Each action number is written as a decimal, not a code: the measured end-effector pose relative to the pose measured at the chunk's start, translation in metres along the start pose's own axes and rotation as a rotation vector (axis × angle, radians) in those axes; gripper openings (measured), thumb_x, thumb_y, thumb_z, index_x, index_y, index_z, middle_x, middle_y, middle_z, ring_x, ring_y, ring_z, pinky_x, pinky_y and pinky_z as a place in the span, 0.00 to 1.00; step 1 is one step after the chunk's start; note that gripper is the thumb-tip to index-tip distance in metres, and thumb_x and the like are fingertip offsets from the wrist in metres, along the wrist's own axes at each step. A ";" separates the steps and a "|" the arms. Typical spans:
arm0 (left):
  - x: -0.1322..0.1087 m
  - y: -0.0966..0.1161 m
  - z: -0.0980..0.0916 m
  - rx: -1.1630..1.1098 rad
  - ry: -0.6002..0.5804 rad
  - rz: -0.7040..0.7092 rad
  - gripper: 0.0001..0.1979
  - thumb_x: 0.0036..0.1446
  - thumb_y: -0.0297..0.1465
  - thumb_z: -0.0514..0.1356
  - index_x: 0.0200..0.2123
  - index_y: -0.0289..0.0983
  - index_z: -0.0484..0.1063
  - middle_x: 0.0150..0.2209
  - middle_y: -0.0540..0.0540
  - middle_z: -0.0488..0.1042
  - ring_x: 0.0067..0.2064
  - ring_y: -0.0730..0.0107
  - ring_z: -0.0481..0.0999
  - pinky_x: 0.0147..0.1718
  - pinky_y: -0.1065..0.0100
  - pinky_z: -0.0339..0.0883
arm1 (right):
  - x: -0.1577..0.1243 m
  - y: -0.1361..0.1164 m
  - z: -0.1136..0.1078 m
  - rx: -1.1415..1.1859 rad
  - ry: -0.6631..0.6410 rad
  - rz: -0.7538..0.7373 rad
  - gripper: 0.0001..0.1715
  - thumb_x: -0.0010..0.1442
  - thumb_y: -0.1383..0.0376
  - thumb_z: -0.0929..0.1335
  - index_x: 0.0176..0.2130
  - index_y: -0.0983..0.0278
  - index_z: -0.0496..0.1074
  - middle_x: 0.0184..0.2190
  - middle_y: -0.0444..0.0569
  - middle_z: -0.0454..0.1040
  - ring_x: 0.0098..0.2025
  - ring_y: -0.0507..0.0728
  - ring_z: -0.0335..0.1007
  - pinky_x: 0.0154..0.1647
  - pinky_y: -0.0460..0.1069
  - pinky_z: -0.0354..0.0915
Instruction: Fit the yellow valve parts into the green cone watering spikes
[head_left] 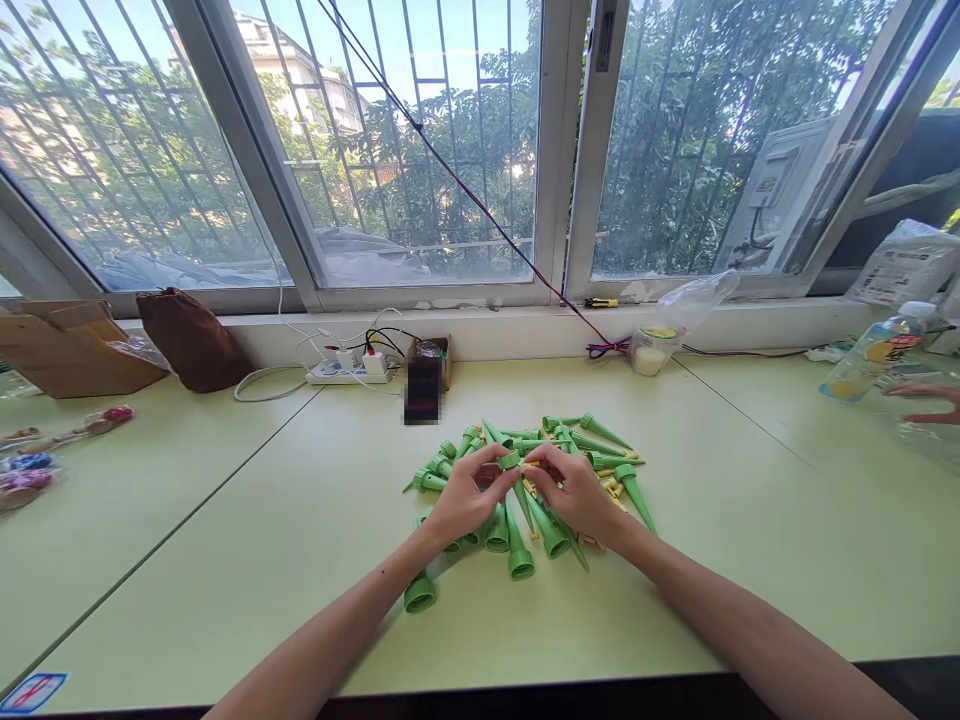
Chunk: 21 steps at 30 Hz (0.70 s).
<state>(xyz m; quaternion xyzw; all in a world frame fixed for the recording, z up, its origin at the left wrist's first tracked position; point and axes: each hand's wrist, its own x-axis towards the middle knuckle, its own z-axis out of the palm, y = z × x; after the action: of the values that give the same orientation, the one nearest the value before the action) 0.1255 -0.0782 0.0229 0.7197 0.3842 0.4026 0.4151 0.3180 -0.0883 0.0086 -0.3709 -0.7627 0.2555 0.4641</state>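
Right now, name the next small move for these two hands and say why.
Probably press the small yellow piece in the right hand into the wide end of the green cone pinched by the left hand. The two parts seem to meet between the hands, above the pile of cones on the table.

Your pile of cones (pixel 611 461) sits mid-bench (pixel 225 560) right in front of you, with your left hand (pixel 465 497) and right hand (pixel 577 492) over it and one cone (pixel 511 461) between them. The power strip (pixel 349 373) is behind it by the window (pixel 420 150); box (pixel 67 350) and pouch (pixel 191 340) back left, jar (pixel 649 356) back right, bottle (pixel 874 360) far right.
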 end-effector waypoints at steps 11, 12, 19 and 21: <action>-0.001 0.003 0.000 0.001 -0.021 -0.010 0.14 0.60 0.42 0.61 0.41 0.37 0.68 0.20 0.55 0.64 0.23 0.74 0.65 0.23 0.72 0.59 | 0.001 0.000 -0.001 -0.045 0.004 -0.007 0.15 0.69 0.58 0.62 0.34 0.63 0.70 0.21 0.40 0.64 0.22 0.51 0.55 0.26 0.47 0.54; -0.001 0.003 0.000 -0.002 -0.022 -0.010 0.14 0.60 0.42 0.61 0.41 0.37 0.68 0.20 0.55 0.64 0.23 0.74 0.66 0.23 0.72 0.59 | 0.001 0.000 -0.001 -0.050 0.003 -0.006 0.15 0.70 0.58 0.62 0.34 0.63 0.70 0.21 0.40 0.64 0.22 0.51 0.55 0.25 0.47 0.54; -0.001 0.006 0.001 0.003 -0.025 -0.006 0.14 0.59 0.42 0.61 0.39 0.37 0.69 0.19 0.56 0.63 0.22 0.74 0.65 0.23 0.72 0.59 | 0.001 0.002 -0.001 -0.071 0.001 0.014 0.18 0.70 0.58 0.61 0.32 0.63 0.70 0.20 0.40 0.63 0.22 0.51 0.53 0.25 0.47 0.52; -0.001 0.007 0.001 0.014 -0.026 -0.003 0.14 0.59 0.42 0.61 0.39 0.37 0.69 0.19 0.56 0.63 0.22 0.74 0.65 0.22 0.72 0.58 | 0.001 0.001 -0.001 -0.071 0.000 0.020 0.18 0.70 0.58 0.61 0.31 0.63 0.69 0.20 0.40 0.62 0.22 0.51 0.52 0.25 0.47 0.52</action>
<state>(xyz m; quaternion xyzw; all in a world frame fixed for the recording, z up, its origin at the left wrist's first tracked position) 0.1274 -0.0813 0.0284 0.7272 0.3828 0.3898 0.4155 0.3190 -0.0863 0.0087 -0.3946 -0.7675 0.2329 0.4483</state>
